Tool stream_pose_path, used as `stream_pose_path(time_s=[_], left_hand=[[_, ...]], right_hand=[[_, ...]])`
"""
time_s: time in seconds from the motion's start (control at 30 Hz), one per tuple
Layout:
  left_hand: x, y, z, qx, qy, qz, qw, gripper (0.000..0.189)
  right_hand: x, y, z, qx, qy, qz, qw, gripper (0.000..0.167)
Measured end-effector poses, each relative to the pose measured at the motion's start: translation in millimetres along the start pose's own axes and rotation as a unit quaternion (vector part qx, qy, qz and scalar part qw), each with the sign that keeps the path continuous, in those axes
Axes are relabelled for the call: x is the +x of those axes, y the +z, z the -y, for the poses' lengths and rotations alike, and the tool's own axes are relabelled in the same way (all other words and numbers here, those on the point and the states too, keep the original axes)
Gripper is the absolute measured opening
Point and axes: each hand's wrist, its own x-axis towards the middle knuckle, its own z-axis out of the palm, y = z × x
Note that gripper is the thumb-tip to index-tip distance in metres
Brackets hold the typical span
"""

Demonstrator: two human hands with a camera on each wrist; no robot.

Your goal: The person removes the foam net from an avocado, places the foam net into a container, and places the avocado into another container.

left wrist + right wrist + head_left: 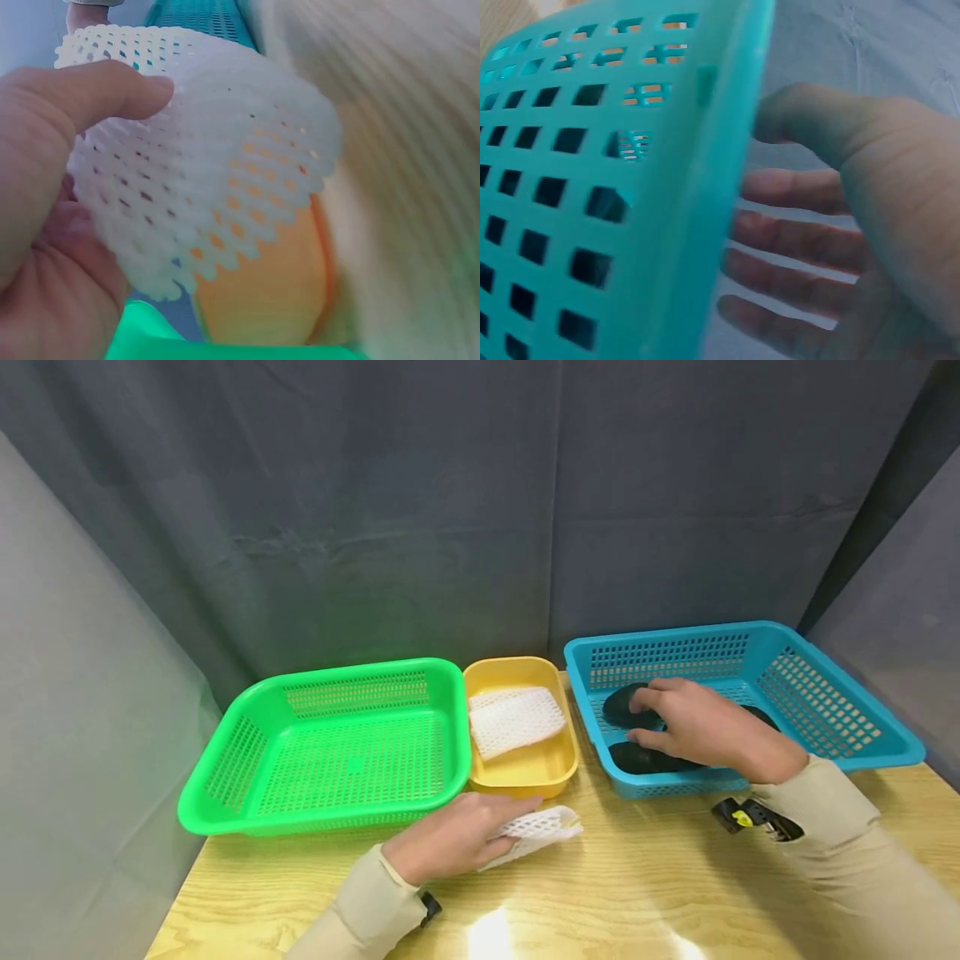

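Note:
My left hand (pixel 465 835) pinches a white foam net sleeve (pixel 536 837) low over the table, in front of the yellow container. In the left wrist view the thumb lies on top of the net sleeve (pixel 202 142), which is partly spread. My right hand (pixel 705 727) hovers over the blue basket (pixel 832 697), beside dark oval things (pixel 619 707) that look like avocados. Its thumb and fingers stand apart with nothing between them in the right wrist view. The hand hides part of the dark things.
A green basket (pixel 352 768) stands at the left. Between the two baskets is the yellow container (pixel 543 770), with more white foam net (pixel 517 718) in it. All stand on a wooden table (pixel 615 893) before a grey curtain (pixel 420 527).

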Motion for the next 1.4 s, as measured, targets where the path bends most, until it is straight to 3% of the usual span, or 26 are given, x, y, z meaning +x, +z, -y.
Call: stream_pose_path(time_s=[0.1, 0.27, 0.43, 0.77, 0.97, 1.4], left_hand=[[2.7, -6.1, -2.6, 0.002, 0.011, -0.012, 0.9999, 0.053], [5.3, -17.0, -6.2, 0.016, 0.028, -0.024, 0.9992, 0.055], [9.9, -33.0, -12.1, 0.020, 0.013, -0.018, 0.9995, 0.053], [24.1, -55.3, -18.5, 0.048, -0.013, -0.104, 0.9933, 0.048], [32.8, -64.8, -16.2, 0.058, -0.039, -0.115, 0.9909, 0.044], [53.2, -80.3, -3.2, 0.128, -0.056, -0.130, 0.9817, 0.037]], right_hand=[[1.8, -4, 3, -0.016, -0.019, -0.044, 0.9987, 0.024], [3.8, -10, 13, -0.016, -0.040, -0.080, 0.9958, 0.023], [7.4, -14, 26, -0.008, -0.060, -0.098, 0.9933, 0.027], [19.1, -18, 48, 0.015, -0.088, -0.073, 0.9933, 0.043], [26.0, -18, 57, 0.013, -0.084, -0.046, 0.9953, 0.051], [43.5, -16, 63, 0.032, -0.089, -0.024, 0.9952, 0.068]])
